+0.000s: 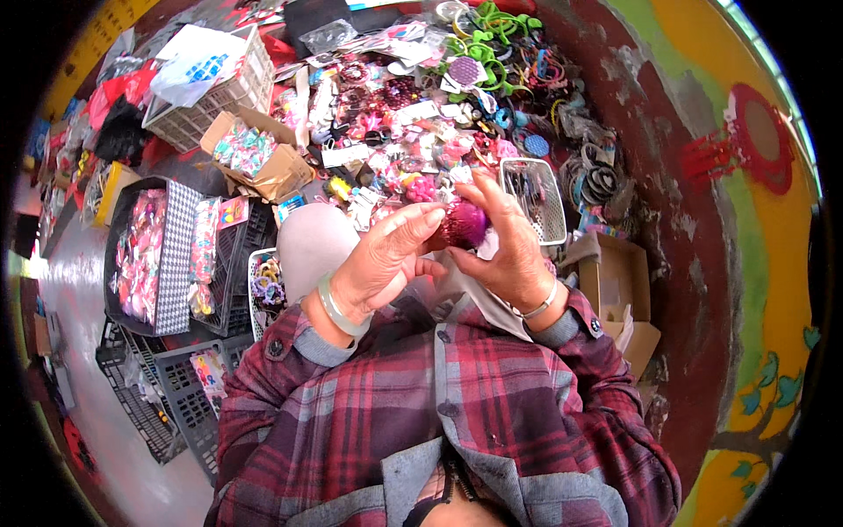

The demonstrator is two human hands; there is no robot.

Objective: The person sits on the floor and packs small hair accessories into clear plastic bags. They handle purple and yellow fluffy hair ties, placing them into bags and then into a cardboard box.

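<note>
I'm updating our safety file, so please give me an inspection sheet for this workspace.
Surface: hidden under a heap of small colourful goods.
Item in hand: shiny, rounded purple object, partly covered.
Hands: right hand has its fingers around the object; left hand at its left edge, grip unclear.
Clutter: cardboard box left of the heap, white basket at its right, dark grey crate at lower left.
Cables: nothing seen.
Surroundings: painted wall at right, grey floor at left.

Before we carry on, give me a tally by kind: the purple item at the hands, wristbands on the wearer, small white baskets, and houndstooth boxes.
Purple item: 1
Wristbands: 2
Small white baskets, one partly hidden: 2
Houndstooth box: 1
Total: 6
</note>
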